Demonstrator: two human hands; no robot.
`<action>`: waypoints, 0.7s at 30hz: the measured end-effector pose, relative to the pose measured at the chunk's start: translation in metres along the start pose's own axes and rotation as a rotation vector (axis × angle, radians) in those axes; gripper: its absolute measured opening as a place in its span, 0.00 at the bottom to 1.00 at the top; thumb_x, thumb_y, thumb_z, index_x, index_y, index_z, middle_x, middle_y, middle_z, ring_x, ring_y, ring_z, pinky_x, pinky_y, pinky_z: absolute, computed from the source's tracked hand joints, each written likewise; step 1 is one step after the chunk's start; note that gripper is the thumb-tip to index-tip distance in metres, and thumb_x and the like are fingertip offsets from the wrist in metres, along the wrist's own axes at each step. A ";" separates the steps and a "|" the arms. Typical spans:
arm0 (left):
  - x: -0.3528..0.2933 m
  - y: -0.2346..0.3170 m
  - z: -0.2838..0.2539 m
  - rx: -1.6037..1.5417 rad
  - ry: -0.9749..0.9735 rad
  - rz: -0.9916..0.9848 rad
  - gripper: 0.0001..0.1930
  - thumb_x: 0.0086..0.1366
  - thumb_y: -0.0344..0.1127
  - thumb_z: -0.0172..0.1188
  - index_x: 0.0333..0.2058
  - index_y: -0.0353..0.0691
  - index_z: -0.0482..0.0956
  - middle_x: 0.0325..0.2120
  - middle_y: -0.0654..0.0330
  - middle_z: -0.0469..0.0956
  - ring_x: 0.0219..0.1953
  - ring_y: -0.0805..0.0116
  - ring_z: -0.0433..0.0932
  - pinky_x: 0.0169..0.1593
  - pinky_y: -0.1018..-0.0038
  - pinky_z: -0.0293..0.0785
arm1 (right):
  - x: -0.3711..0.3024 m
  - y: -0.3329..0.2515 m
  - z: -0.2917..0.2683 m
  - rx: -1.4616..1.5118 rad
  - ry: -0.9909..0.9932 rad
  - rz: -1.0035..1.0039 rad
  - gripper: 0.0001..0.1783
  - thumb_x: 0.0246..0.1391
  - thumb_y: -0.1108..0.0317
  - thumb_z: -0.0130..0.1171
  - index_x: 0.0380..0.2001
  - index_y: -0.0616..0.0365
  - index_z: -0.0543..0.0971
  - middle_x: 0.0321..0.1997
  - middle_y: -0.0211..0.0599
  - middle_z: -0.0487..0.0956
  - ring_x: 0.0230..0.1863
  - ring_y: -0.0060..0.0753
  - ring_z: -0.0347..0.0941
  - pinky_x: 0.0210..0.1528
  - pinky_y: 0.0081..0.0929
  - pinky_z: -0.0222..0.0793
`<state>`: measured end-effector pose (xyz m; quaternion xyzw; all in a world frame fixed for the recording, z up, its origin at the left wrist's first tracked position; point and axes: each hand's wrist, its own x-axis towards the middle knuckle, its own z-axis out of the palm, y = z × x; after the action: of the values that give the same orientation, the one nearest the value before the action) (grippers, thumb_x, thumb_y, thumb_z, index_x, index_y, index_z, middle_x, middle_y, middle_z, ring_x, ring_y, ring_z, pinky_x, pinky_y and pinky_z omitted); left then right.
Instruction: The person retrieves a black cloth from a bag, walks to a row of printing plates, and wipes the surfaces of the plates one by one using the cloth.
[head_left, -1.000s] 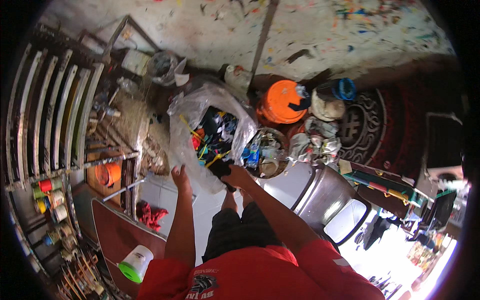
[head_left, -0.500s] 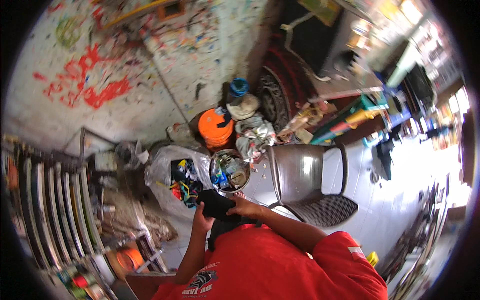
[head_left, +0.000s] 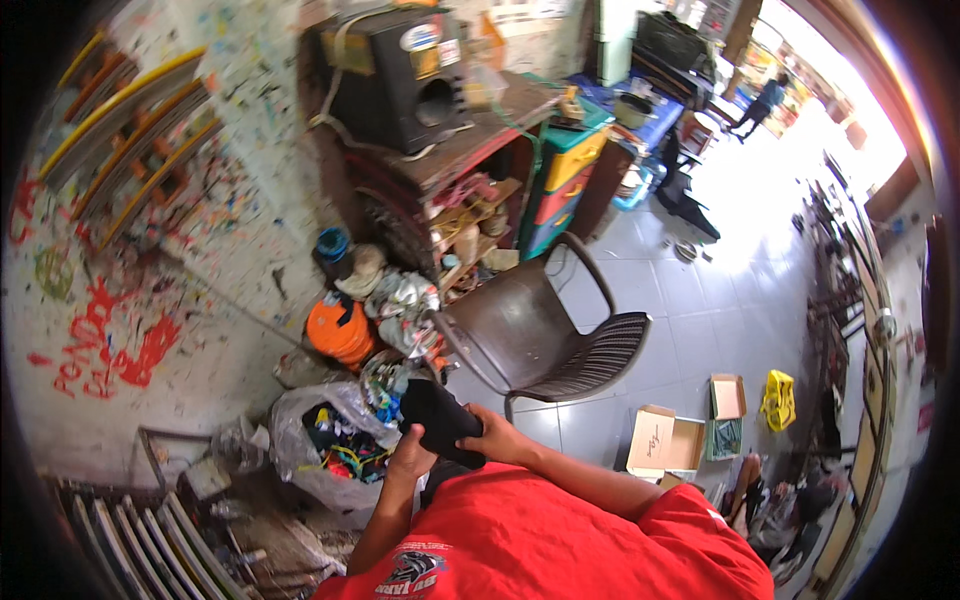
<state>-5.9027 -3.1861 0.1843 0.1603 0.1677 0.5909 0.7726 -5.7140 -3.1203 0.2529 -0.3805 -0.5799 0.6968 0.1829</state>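
Both my hands grip a piece of black cloth (head_left: 438, 422), held up in front of my red shirt. It looks long and narrow, a bit like a sock, but its exact kind is unclear. My left hand (head_left: 410, 455) pinches its lower left edge. On the other side, my right hand (head_left: 492, 436) has thumb and fingers closed on its right edge. Just beyond and left of my hands is a clear plastic bag (head_left: 300, 405) of mixed coloured scraps. A round bin (head_left: 385, 385) of litter stands partly behind the cloth.
Ahead stands a brown plastic chair (head_left: 515, 330). Left of it are an orange bucket (head_left: 338, 330) and a wooden cabinet (head_left: 410, 170) bearing a black speaker (head_left: 395, 85). Open cardboard boxes (head_left: 655, 440) and a yellow bag (head_left: 777, 400) lie on the right floor. Framed racks (head_left: 150, 545) fill the lower left.
My view has swung to the right, so the chair, bin and bag sit further left, and boxes on the right floor now show. Both hands still hold the black cloth, now more upright.
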 end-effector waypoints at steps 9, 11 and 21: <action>0.178 -0.073 0.187 0.978 -0.256 -0.509 0.20 0.62 0.37 0.63 0.50 0.33 0.75 0.43 0.58 0.79 0.45 0.69 0.77 0.52 0.71 0.73 | -0.147 0.023 -0.159 0.875 0.330 -0.136 0.31 0.49 0.65 0.69 0.54 0.59 0.69 0.51 0.34 0.75 0.54 0.31 0.71 0.60 0.31 0.63; 0.218 -0.127 0.215 1.146 -0.466 -0.555 0.21 0.62 0.41 0.62 0.49 0.32 0.76 0.42 0.56 0.80 0.43 0.68 0.78 0.50 0.70 0.73 | -0.181 0.035 -0.200 1.030 0.388 -0.192 0.32 0.49 0.64 0.69 0.56 0.60 0.68 0.54 0.36 0.75 0.56 0.33 0.71 0.62 0.34 0.62; 0.352 -0.302 0.322 1.100 -0.572 -0.733 0.23 0.66 0.45 0.59 0.52 0.32 0.73 0.43 0.55 0.80 0.45 0.70 0.77 0.50 0.71 0.73 | -0.283 0.058 -0.392 0.947 0.619 -0.236 0.29 0.52 0.69 0.66 0.55 0.65 0.68 0.53 0.40 0.76 0.54 0.32 0.73 0.60 0.33 0.67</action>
<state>-5.4126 -2.9372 0.3125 0.6081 0.2750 0.0585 0.7424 -5.2306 -3.0702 0.2728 -0.3760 -0.1628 0.7115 0.5709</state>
